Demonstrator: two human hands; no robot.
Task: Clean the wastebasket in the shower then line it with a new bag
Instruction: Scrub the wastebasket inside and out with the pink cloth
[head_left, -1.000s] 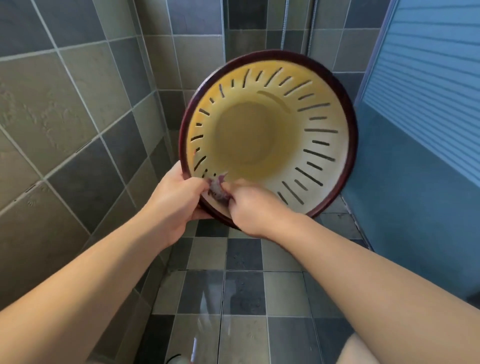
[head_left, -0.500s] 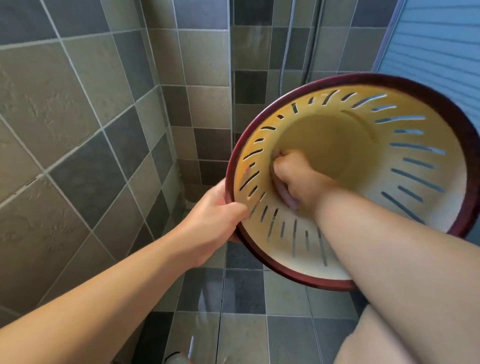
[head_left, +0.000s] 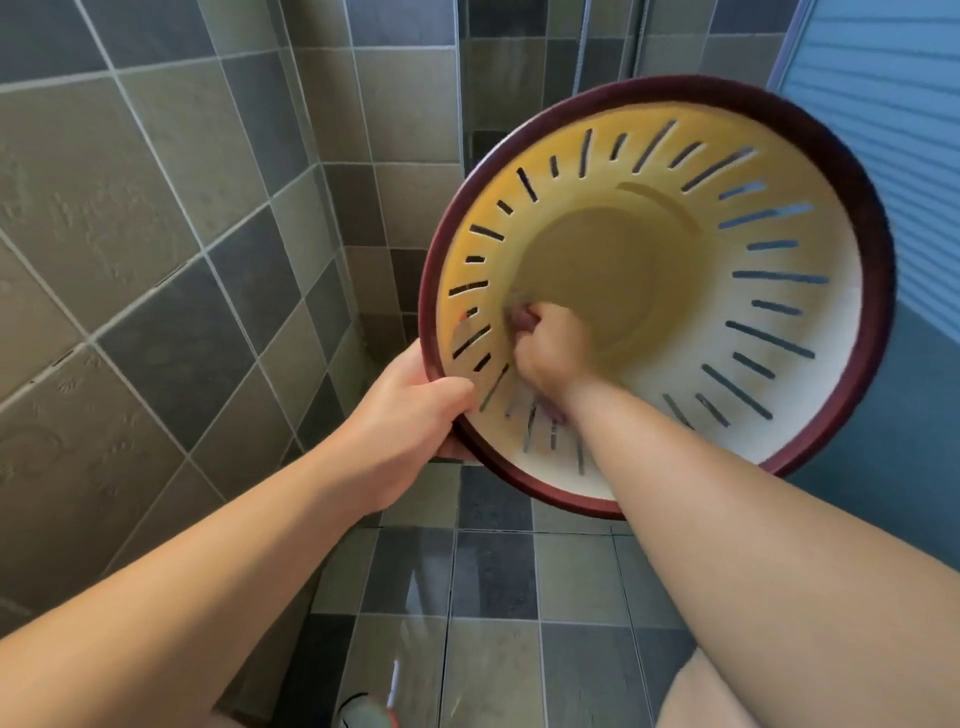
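Nearest me, at the bottom edge, I see a shoe (head_left: 363, 712) on the tiled floor (head_left: 493, 571), which looks wet and glossy. My two forearms run up from there.

My left hand (head_left: 410, 415) grips the basket (head_left: 779, 426) at its lower left rim, thumb hooked over the dark red lip and fingers behind it. The basket hangs in the air, off the floor, tipped so its mouth faces me. My right hand (head_left: 550, 348) is inside it, closed in a fist against the slotted side wall near the bottom; something small and dark (head_left: 519, 318) shows at the knuckles, probably a rag or scrubber, though blur keeps me from naming it.

The basket reads as thin moulded plastic: light enough to carry on one hand's pinch, stiff at the rolled rim, more flexible along the slotted wall. I judge it slippery when wet, so the rim is the place to hold, thumb inside and fingers outside, as the left hand has it. Scrubbing pressure will twist it about that single grip; a firmer hold or bracing it on the floor would steady it.

Beyond it stand the tiled wall (head_left: 156, 208), the shower corner, and a blue slatted panel (head_left: 883, 130) at right.
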